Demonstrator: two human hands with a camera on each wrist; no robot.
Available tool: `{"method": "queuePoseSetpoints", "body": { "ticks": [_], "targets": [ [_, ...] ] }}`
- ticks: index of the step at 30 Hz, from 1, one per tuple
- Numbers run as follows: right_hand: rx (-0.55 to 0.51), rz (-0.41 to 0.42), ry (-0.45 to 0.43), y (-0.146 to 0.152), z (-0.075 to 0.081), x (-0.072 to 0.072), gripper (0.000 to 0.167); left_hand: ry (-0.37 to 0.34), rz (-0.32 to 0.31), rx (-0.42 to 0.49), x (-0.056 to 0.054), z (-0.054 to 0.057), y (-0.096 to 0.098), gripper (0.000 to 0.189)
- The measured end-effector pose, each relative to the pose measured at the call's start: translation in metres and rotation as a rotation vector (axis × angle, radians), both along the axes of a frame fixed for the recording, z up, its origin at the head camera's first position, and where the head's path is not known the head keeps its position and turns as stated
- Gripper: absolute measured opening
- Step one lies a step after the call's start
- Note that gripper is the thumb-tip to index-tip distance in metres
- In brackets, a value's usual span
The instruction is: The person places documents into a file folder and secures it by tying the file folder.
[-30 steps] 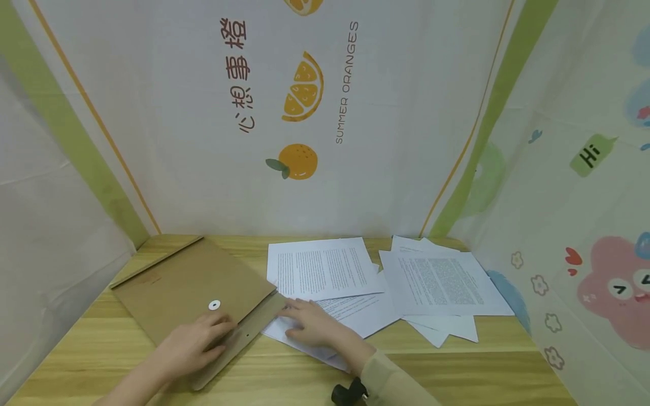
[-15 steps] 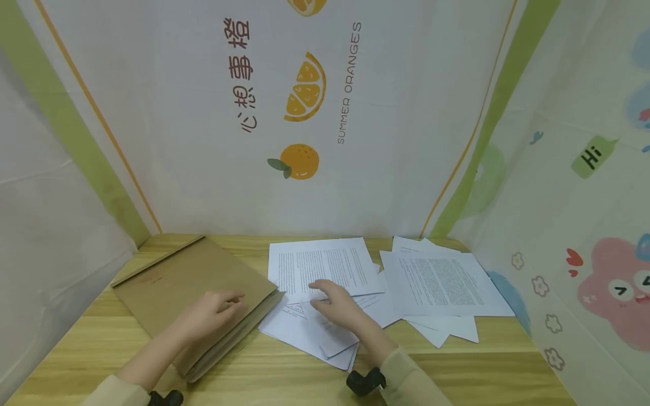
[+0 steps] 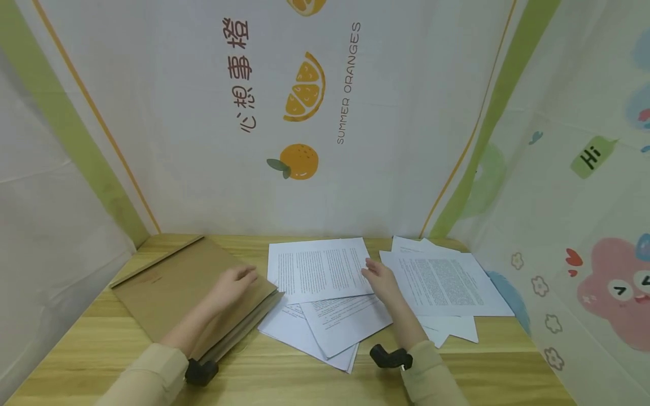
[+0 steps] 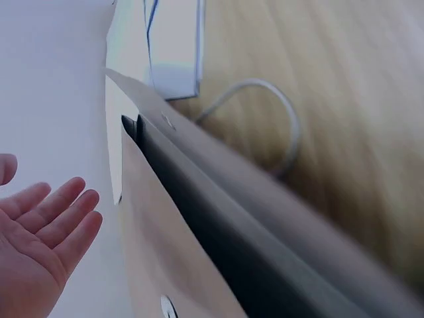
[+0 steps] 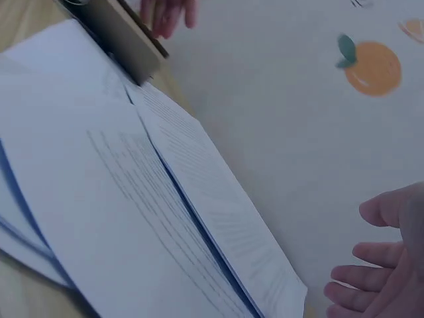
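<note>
A brown kraft document envelope (image 3: 167,293) lies at the left of the table in the head view. Its mouth gapes towards the papers, and a white button (image 4: 168,307) and a loop of string (image 4: 286,109) show in the left wrist view. Above the envelope hovers my left hand (image 3: 232,292), fingers relaxed, holding nothing. My right hand (image 3: 385,285) is over the right edge of the middle pile of printed sheets (image 3: 320,270), also holding nothing. In the right wrist view its fingers are spread apart from the sheets.
A second fanned pile of printed sheets (image 3: 447,282) lies at the right of the wooden table (image 3: 284,383). White cloth walls (image 3: 193,169) with printed fruit close in the back and sides. Black camera mounts (image 3: 201,372) sit on both wrists.
Both hands have lifted away from the envelope flap. The right hand has moved right across the middle sheets; the left has shifted up and right over the envelope. The flap has folded up.
</note>
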State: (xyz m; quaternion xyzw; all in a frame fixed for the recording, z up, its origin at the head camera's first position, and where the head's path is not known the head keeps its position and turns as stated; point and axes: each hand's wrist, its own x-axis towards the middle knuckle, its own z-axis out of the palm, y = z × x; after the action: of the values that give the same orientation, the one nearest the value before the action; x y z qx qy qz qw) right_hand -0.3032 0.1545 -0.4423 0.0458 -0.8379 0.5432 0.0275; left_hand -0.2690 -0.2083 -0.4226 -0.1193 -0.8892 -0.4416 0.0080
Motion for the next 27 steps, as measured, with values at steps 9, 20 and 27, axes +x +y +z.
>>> {"method": "queuePoseSetpoints", "body": {
  "ticks": [9,20,27],
  "targets": [
    [-0.045,-0.08,-0.101,0.023,-0.012,-0.007,0.052,-0.099,0.069,0.118,-0.021,-0.001,0.017,0.05],
    [-0.018,-0.081,-0.117,0.024,-0.022,-0.012,0.054,-0.196,0.129,0.153,-0.049,-0.005,0.04,0.052],
    [0.063,-0.103,-0.13,0.023,-0.022,-0.02,0.054,-0.241,0.154,0.226,-0.063,-0.013,0.046,0.057]
  ]
}}
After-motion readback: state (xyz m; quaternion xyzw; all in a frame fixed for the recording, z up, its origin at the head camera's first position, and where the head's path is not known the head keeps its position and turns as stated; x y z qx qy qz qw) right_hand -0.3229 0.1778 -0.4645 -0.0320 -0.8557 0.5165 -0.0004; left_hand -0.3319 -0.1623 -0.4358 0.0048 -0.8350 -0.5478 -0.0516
